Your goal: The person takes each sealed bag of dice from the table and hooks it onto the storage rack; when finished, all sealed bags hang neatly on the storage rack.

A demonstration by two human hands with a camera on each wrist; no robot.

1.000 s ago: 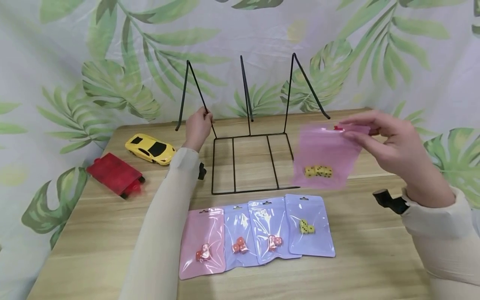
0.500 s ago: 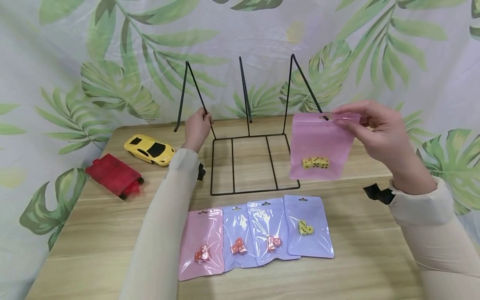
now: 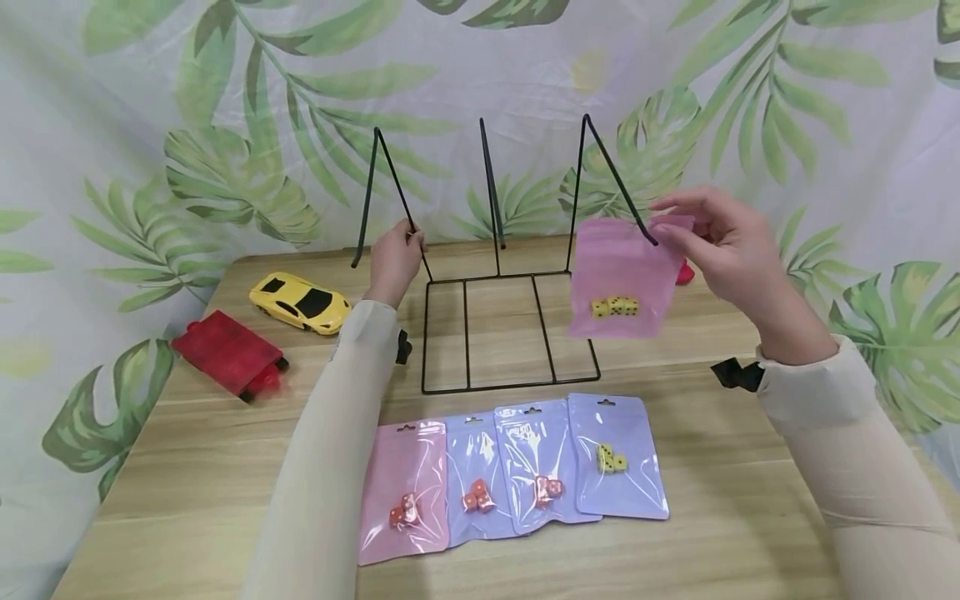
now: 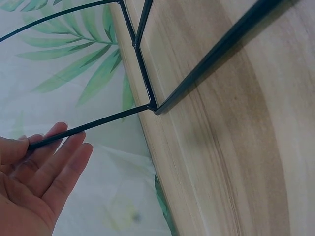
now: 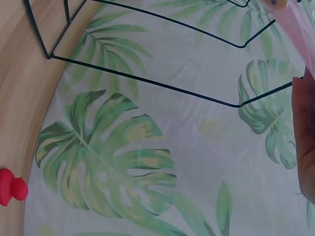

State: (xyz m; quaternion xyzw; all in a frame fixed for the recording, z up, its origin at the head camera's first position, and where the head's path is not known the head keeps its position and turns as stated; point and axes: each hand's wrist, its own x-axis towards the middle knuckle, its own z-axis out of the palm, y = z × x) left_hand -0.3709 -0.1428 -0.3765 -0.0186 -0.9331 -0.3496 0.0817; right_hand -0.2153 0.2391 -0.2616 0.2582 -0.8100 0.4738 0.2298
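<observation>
My right hand pinches the top edge of a pink zip bag with yellow dice in it. The bag is at the right arm of a black wire rack; the arm's tip shows in front of the bag's top, and I cannot tell whether it passes through the hang hole. My left hand holds the rack's left upright between thumb and fingers, as the left wrist view shows of the left hand. In the right wrist view the right hand is partly cut off.
In front of the rack lie a pink bag and several blue bags holding dice. A yellow toy car and a dark red block-shaped thing are at left. A small red object sits behind the right hand.
My right hand has carried the pink bag left and upward, and the rack's right arm tip now shows before the bag's top. The left hand keeps its hold on the upright.
</observation>
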